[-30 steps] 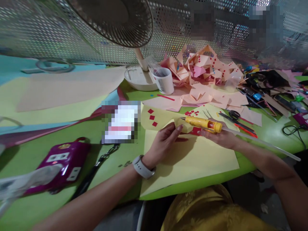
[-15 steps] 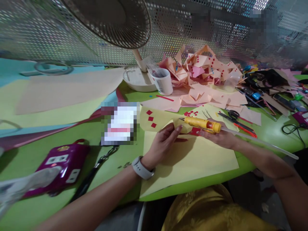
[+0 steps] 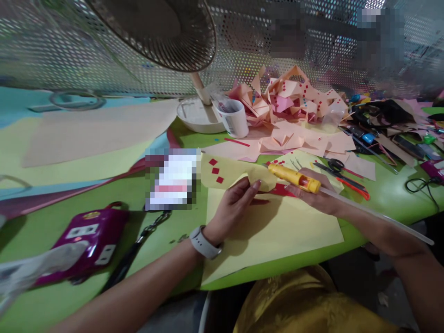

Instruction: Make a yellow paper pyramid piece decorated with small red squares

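Note:
My left hand (image 3: 237, 199), a grey-strapped watch on its wrist, pinches the edge of a yellow paper piece (image 3: 236, 169). Red diamond shapes (image 3: 217, 171) lie on the left part of that paper. In my right hand (image 3: 312, 192) is a yellow glue gun (image 3: 293, 175), its nozzle pointing left above the small red diamonds on the paper behind. A long clear glue stick (image 3: 378, 214) sticks out of its rear. Red paper (image 3: 282, 189) shows below the gun, partly hidden by my fingers. A larger yellow sheet (image 3: 277, 236) lies beneath both hands.
Scissors (image 3: 336, 165) and a red-handled cutter (image 3: 357, 187) lie right of my right hand. A white cup (image 3: 236, 120) and a fan (image 3: 201, 113) stand behind, beside piled folded peach paper (image 3: 287, 99). A phone (image 3: 173, 180) and a purple power strip (image 3: 90, 240) are at left.
The glue gun has turned slightly, its nozzle now farther right and up and its rear with the glue stick lower. My left hand stays almost still on the paper.

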Demonstrator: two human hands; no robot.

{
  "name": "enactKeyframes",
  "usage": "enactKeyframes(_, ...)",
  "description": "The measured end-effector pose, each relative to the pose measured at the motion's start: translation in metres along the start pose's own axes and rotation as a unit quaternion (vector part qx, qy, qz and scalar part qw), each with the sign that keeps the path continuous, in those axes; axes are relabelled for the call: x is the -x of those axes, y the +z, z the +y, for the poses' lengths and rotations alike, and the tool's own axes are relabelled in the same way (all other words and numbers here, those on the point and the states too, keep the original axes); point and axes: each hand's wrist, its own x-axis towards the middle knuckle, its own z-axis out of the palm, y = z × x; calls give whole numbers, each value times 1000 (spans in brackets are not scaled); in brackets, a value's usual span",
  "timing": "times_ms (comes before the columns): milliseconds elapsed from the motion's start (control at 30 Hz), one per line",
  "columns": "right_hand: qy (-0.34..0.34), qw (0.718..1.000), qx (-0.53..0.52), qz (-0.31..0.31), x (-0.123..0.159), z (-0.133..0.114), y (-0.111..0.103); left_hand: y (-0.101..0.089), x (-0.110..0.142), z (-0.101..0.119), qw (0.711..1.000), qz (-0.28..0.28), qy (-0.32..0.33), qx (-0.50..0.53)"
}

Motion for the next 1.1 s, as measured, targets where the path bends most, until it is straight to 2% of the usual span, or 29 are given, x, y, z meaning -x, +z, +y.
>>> enactKeyframes(100, -83, 990, 19, 109, -2, -7, -12, 1, 1, 3, 1000, -3, -3, -6)
enactKeyframes(167, -100, 983, 43, 146, -4, -12, -22, 1, 1, 4, 1000, -5, -3, -4)
enactKeyframes(333, -61, 972, 121, 193, -4, -13, -43, -1, 0, 1, 1000, -10, -9, -3)
enactKeyframes(500, -26, 974, 117, 194, 5, 0, -68, -4, -1, -2, 1000, -5, -8, -8)
enactKeyframes(600, -15, 965, 161, 206, 14, 23, -92, -6, -1, -5, 1000, 0, -17, -5)
enactKeyframes(700, -13, 943, 237, 232, 27, 62, -122, -9, -3, -8, 999, 12, -37, -6)
enactKeyframes(767, -5, 931, 293, 218, 38, 90, -144, -11, -5, -10, 998, 14, -56, -15)
enactKeyframes(900, 41, 934, 305, 185, 59, 133, -181, -12, -6, -10, 997, 20, -75, -28)
enactKeyframes(1000, 86, 941, 290, 150, 67, 153, -194, -10, -5, -5, 996, 28, -75, -32)
enactKeyframes(1100, 107, 944, 286, 127, 66, 163, -197, -7, -3, -2, 997, 31, -65, -28)
